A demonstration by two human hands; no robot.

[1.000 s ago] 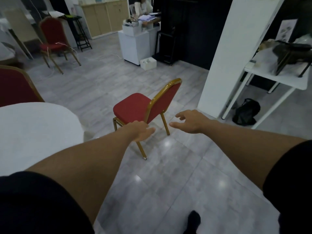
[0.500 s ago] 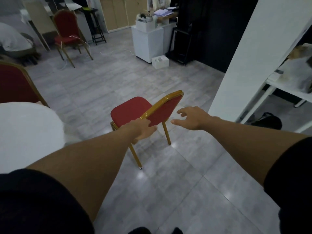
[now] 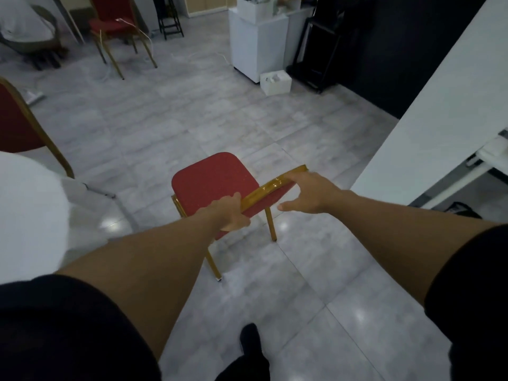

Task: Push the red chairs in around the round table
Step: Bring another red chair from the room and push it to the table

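A red chair with a gold frame (image 3: 211, 182) stands on the tiled floor in front of me, its back toward me. My left hand (image 3: 233, 213) is closed on the left end of the gold backrest rail. My right hand (image 3: 310, 192) lies over the right end of the rail, fingers on top and thumb spread below. The round table (image 3: 27, 210) with its white cloth is at the left edge. A second red chair (image 3: 16, 125) stands behind the table. A third red chair (image 3: 112, 26) is far back on the left.
A white pillar (image 3: 439, 105) rises close on the right, with a white table's legs (image 3: 450, 182) behind it. A white cabinet (image 3: 258, 42) and a small white box (image 3: 275, 82) stand at the back. A cable runs over the floor near the far chair. My foot (image 3: 250, 339) shows below.
I have stepped closer to the chair. Both hands, which hovered short of the backrest, have come down on its gold rail, the left one closing around it.
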